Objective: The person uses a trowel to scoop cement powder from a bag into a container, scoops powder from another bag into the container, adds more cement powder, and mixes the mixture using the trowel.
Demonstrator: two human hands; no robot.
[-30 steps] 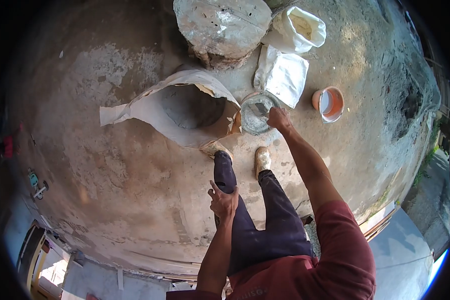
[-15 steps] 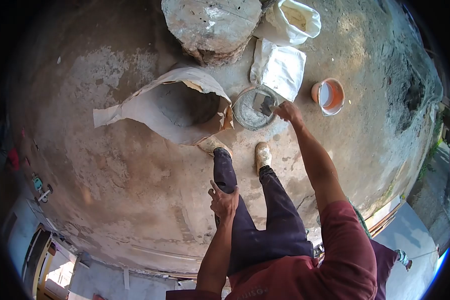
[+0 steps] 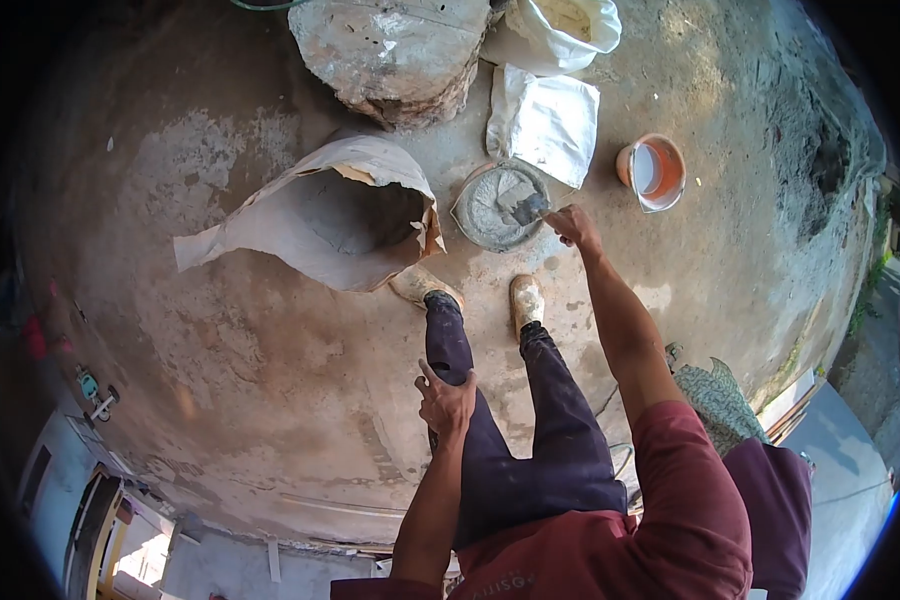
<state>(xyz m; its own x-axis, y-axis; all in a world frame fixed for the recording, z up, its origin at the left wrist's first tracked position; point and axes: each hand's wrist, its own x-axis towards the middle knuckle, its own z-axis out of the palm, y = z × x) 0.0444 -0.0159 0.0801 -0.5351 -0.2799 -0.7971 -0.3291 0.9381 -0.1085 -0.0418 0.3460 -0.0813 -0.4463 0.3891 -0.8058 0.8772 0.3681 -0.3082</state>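
Observation:
My right hand [image 3: 574,227] is closed round the handle of a trowel [image 3: 530,208], whose blade lies in grey powdery mix inside a round bucket [image 3: 470,225]. My left hand [image 3: 447,402] rests on my left knee with its fingers apart, holding nothing. Left of the bucket, a torn paper sack [image 3: 300,225] lies open with grey powder inside. A folded white sack [image 3: 560,125] is just beyond the bucket. To the right stands an orange bucket [image 3: 660,172] with pale liquid in it.
A large stump-like block [image 3: 395,50] stands beyond the paper sack. Beside it is an open white sack [image 3: 570,45] of pale powder. Patterned cloth [image 3: 715,405] and a purple cloth shape [image 3: 770,510] are at the lower right. Green tools [image 3: 92,388] lie far left.
My right hand and the trowel have shifted within the mix, toward the bucket's right side. The view has turned, so the sacks and buckets sit farther left. My left hand stays on the knee.

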